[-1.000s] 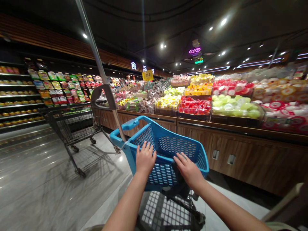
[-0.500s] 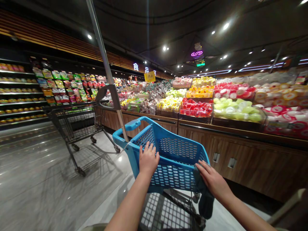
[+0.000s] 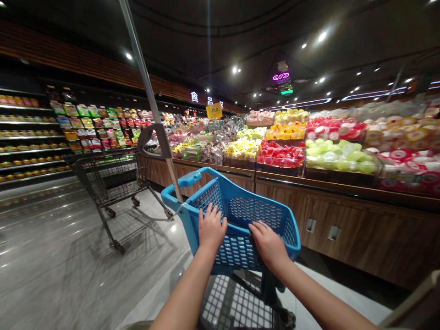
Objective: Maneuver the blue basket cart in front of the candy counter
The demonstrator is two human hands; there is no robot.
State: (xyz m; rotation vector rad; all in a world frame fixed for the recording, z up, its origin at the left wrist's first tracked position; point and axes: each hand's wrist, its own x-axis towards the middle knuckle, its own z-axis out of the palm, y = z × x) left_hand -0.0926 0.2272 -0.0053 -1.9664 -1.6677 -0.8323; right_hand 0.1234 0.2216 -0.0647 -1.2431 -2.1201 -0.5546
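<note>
A blue plastic basket (image 3: 254, 206) sits on a wheeled wire frame right in front of me. My left hand (image 3: 211, 227) rests on its near rim, fingers hooked over the edge into the basket. Just to the right, my right hand (image 3: 270, 243) presses a dark cloth (image 3: 268, 285) against the same rim, and the cloth hangs down below the basket. Nothing shows inside the basket.
A black wire trolley (image 3: 110, 183) stands to the left on the glossy grey floor. A slanted metal pole (image 3: 154, 137) with a grey bracket rises by the basket. On the right runs a long wooden counter (image 3: 343, 220) with bins of coloured sweets. Stocked shelves (image 3: 30, 137) line the far left.
My right hand with the dark cloth went out to the basket's right corner, then slid back left along the rim toward the middle. My left hand stayed on the rim.
</note>
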